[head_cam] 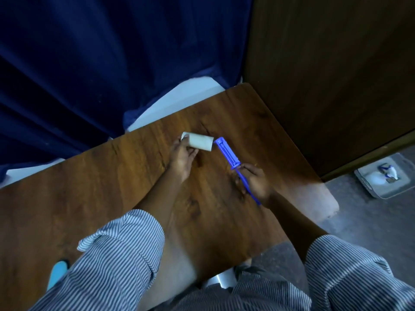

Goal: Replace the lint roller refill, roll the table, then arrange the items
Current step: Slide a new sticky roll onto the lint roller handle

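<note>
My left hand (183,153) grips a white lint roll (201,142) over the middle of the wooden table (89,187), the roll lying sideways. Its right end sits just beside the tip of a blue lint roller holder (226,153), whose bare spindle points up and left. My right hand (253,180) is closed around the holder's thin blue handle. I cannot tell whether roll and spindle touch.
Dark blue curtains (89,63) hang behind the table, over a white ledge (179,95). A dark wooden panel (336,75) stands to the right. On the floor at right lies a grey tray (381,178) with small items. A light blue object (57,273) lies near the table's front left.
</note>
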Available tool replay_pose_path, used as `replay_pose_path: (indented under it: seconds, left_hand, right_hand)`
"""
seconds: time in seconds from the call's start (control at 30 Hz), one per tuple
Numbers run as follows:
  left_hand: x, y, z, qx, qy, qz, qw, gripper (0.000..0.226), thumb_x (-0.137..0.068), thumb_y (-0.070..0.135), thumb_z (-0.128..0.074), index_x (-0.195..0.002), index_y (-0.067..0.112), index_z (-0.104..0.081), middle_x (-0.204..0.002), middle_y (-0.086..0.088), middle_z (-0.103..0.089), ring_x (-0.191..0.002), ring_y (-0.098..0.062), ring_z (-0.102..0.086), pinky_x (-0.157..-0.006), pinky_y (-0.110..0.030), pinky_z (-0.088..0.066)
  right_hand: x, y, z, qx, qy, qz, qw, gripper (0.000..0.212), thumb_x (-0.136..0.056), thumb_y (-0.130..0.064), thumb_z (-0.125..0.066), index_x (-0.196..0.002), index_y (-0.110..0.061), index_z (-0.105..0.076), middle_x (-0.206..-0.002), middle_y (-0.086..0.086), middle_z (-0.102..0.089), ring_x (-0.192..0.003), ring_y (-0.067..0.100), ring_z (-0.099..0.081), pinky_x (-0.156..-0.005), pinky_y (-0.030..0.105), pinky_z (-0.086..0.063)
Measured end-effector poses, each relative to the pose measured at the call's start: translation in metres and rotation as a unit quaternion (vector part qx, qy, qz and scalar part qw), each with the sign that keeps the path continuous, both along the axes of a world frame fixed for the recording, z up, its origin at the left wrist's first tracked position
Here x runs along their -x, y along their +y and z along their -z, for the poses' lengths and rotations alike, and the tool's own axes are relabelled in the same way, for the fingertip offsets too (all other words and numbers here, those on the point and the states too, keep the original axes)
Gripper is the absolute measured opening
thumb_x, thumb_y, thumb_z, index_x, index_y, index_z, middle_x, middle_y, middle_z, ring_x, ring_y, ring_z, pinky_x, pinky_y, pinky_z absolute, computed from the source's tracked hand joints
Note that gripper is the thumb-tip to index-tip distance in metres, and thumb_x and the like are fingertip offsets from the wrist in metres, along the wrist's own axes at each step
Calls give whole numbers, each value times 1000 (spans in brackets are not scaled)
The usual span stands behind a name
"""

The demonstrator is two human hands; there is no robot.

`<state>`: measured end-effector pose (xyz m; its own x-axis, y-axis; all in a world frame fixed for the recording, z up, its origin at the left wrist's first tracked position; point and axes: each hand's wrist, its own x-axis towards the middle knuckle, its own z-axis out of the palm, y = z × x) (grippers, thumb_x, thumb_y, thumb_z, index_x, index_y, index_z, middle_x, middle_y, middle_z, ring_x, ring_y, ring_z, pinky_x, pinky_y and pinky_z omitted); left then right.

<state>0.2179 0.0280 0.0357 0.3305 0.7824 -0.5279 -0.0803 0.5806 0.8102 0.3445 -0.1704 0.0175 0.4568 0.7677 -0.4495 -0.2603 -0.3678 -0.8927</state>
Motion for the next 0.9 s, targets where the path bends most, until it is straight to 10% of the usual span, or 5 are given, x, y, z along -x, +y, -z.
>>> replay_pose_path:
  seconds: [0.33,0.63,0.73,0.9]
  left_hand:
    - [-2,-4,-4,-95,66,48,992,38,-103,17,-52,-141,11,-55,-125,-9,-63,-113,-21,-63,-86,-33,-58]
    - [-17,-30,11,-27,124,54,990,22,-99,17,-59,-119,12,-67,-117,-18,-69,-104,-33,-69,-63,-33,-62]
    - [-10,-33,8,-25,110,46,993,23,-100,18,-58,-120,13,-67,-105,-10,-70,-100,-28,-69,-62,-29,-61]
    - [4,-43,2,-23,94,49,994,30,-101,19,-57,-130,12,-63,-111,-8,-67,-100,-26,-67,-62,-30,-59]
  right_hand:
    - [-14,5,-5,49,-114,-121,985,20,-96,-12,-54,-90,-2,-70,-65,10,-60,-46,15,-50,-45,25,-37]
    - [-17,32,-22,92,-438,-224,866,27,-89,-30,-51,-103,-16,-69,-104,13,-73,-95,31,-69,-83,37,-54]
    - [-14,31,-23,92,-386,-240,886,20,-91,-23,-55,-103,-15,-70,-97,7,-72,-86,24,-66,-76,29,-47]
    - [15,36,-22,100,14,-123,987,26,-98,-27,-51,-86,-13,-69,-66,4,-53,-39,14,-38,-39,19,-25]
